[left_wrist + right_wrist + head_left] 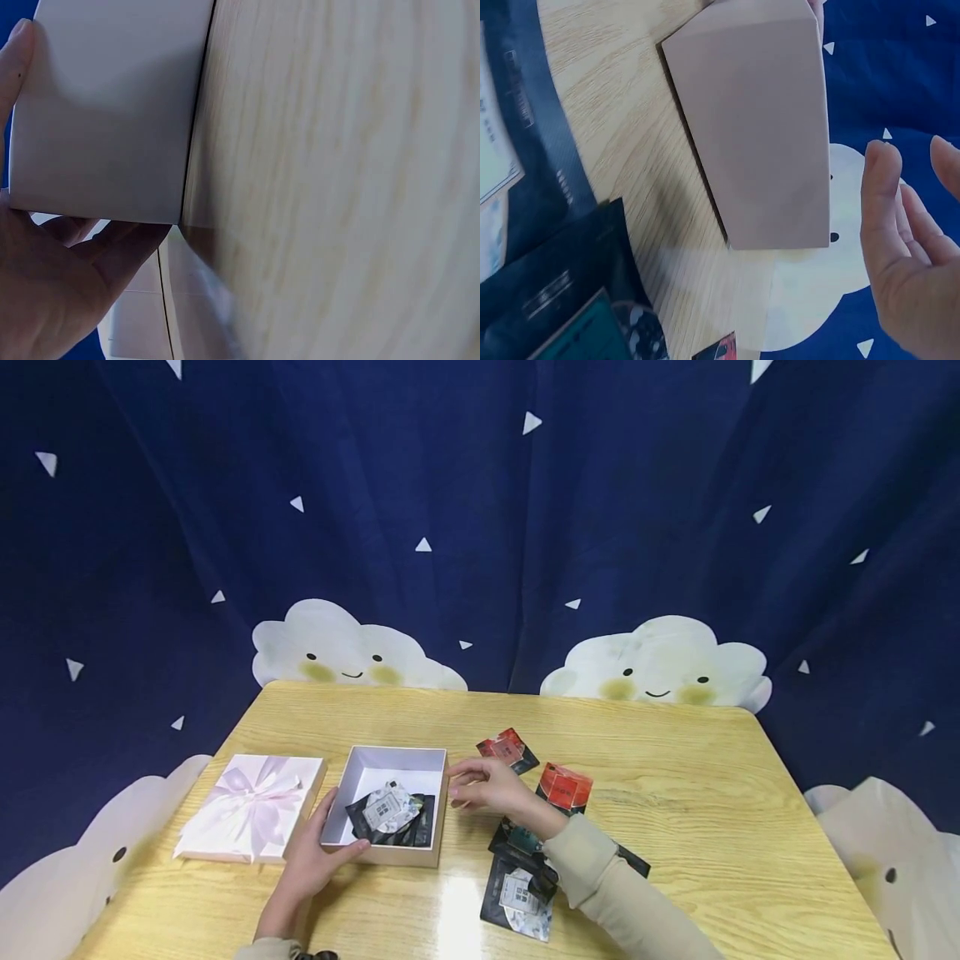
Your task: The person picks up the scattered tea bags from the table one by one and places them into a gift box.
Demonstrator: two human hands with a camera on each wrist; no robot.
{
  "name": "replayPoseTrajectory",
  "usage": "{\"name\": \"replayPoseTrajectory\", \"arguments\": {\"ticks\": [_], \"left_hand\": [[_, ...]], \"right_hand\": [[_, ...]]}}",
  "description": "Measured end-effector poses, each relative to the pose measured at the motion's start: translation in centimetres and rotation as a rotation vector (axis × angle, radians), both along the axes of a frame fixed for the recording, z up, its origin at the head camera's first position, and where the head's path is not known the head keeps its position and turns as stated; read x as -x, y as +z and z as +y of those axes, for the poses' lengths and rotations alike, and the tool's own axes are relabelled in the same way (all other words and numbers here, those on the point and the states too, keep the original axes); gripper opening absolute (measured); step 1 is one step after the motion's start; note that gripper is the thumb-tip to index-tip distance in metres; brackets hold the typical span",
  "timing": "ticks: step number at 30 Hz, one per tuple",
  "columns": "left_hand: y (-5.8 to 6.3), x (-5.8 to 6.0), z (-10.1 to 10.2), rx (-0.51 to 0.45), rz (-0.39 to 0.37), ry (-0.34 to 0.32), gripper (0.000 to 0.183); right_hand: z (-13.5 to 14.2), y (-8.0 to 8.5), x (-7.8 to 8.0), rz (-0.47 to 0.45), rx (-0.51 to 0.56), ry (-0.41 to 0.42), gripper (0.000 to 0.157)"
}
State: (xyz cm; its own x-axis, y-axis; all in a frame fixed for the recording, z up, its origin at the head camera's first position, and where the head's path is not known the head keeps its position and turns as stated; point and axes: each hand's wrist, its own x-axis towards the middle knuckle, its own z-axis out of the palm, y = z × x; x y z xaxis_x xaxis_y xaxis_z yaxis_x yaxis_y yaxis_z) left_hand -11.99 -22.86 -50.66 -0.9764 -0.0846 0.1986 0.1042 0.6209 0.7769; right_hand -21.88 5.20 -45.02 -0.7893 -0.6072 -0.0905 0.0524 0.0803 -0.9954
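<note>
An open white box stands on the table with several black sachets inside, the top one bearing a white label. My left hand holds the box at its near left corner, thumb along the front wall and fingers along the left side. That grip shows again in the left wrist view, where the hand wraps the corner of the box wall. Just beside the right wall is my right hand, empty, its fingers loosely bent. The right wrist view shows this hand apart from the box.
Left of the box lies a white lid with a pale pink ribbon bow. Right of it are red-and-black sachets, a teal-labelled one and a white-labelled black sachet, partly under my right forearm. A blue curtain hangs behind the table.
</note>
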Motion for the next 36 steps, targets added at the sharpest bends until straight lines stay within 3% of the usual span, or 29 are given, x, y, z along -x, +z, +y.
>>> {"name": "replayPoseTrajectory", "arguments": {"ticks": [13, 20, 36], "left_hand": [[0.2, -0.1, 0.0, -0.034, -0.012, 0.005, 0.093], [0.2, -0.1, 0.1, 0.020, -0.009, 0.016, 0.093], [0.2, -0.3, 0.2, 0.033, 0.030, 0.011, 0.092]], "right_hand": [[3.8, -0.2, -0.6, 0.059, -0.023, -0.042, 0.036], [6.5, -0.4, -1.1, 0.085, -0.039, -0.044, 0.039], [11.2, -1.5, -1.7, 0.156, -0.046, -0.078, 0.042]]}}
